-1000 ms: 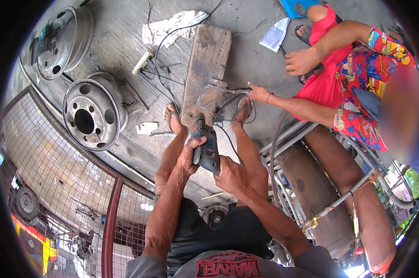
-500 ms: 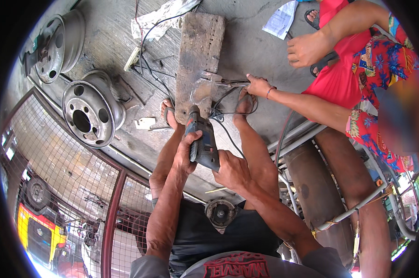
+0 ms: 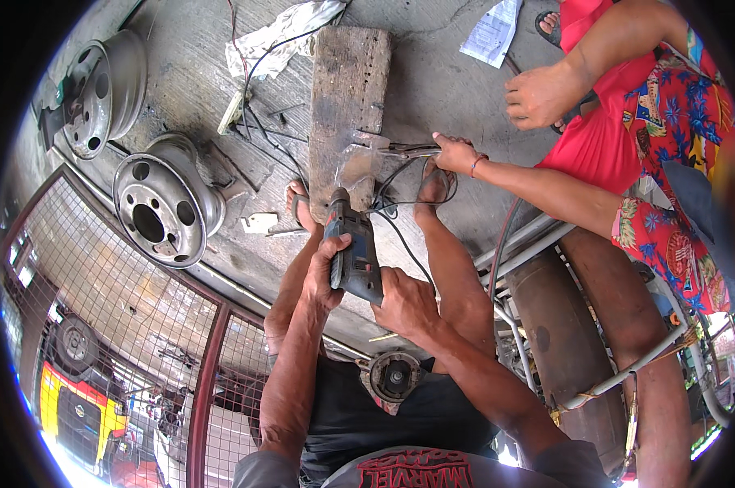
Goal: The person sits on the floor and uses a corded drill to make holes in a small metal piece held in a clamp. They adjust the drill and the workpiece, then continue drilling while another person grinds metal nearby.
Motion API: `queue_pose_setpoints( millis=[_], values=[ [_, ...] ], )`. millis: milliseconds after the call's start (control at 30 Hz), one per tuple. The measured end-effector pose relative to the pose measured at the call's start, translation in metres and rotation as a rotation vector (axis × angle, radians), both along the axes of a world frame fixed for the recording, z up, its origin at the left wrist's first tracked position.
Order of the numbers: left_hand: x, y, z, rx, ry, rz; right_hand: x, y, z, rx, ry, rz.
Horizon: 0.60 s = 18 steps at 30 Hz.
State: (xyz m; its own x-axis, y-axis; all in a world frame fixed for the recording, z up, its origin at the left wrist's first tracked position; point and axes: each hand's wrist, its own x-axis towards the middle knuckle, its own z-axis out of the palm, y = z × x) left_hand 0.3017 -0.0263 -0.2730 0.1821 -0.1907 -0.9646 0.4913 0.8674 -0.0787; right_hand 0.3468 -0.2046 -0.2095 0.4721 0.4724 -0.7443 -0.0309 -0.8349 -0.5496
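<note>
A dark power drill (image 3: 354,252) is in both my hands, its nose pointing at a small metal piece (image 3: 354,166) on the worn wooden plank (image 3: 349,81); whether the tip touches it, I cannot tell. My left hand (image 3: 325,268) wraps round the drill's side, while my right hand (image 3: 404,301) grips its rear end. A co-worker's hand (image 3: 457,153) holds pliers (image 3: 412,150) that reach to the metal at the plank's right side. Dark cables (image 3: 392,228) run beside the drill and plank, between my sandalled feet.
Two steel wheel rims (image 3: 158,213) lie at left above a wire mesh fence (image 3: 95,301). Gas cylinders (image 3: 558,342) in a tubular frame stand at lower right. The co-worker (image 3: 668,106) crouches at right. A white rag (image 3: 270,45) and paper sheet (image 3: 488,32) lie on the floor.
Since a second ago the view has shifted, so the plank and drill appear higher and slightly left. Both my hands stay on the drill, and the pliers remain at the metal.
</note>
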Motion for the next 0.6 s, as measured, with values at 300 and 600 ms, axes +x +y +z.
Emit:
queue_pose_setpoints(
  millis=[300, 600],
  values=[
    [0.008, -0.001, 0.003, 0.052, 0.003, 0.014, -0.001, 0.005, -0.003, -0.01, -0.002, -0.01],
    [0.012, 0.001, 0.006, 0.047, 0.013, 0.014, 0.0, 0.006, -0.003, -0.009, -0.002, -0.005]
  ],
)
